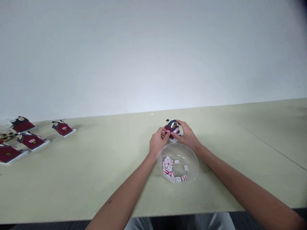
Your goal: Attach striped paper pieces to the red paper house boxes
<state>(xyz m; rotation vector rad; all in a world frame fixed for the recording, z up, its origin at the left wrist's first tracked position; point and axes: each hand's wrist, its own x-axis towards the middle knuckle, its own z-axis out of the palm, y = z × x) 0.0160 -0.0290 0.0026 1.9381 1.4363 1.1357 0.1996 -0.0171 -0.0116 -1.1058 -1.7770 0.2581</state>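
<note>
A small model house (169,126) with dark red walls, a dark blue roof and a white base sits on the table just beyond the plastic bowl. My left hand (158,141) is closed in a pinch at its front wall, fingertips on a small red-and-white striped piece (168,131). My right hand (188,136) grips the house from the right, one finger up at the roof and the thumb low near the front. Another striped part (176,130) shows on the house between the hands. The clear round bowl (192,158) below my wrists holds several white and striped pieces (168,164).
Several similar red houses stand at the left, one (63,128) apart from the others (32,140). A spotted brown item (6,137) lies among them. Behind the model is a tiny dark piece (167,120). A pale wall (153,57) closes off the table's (96,172) back edge.
</note>
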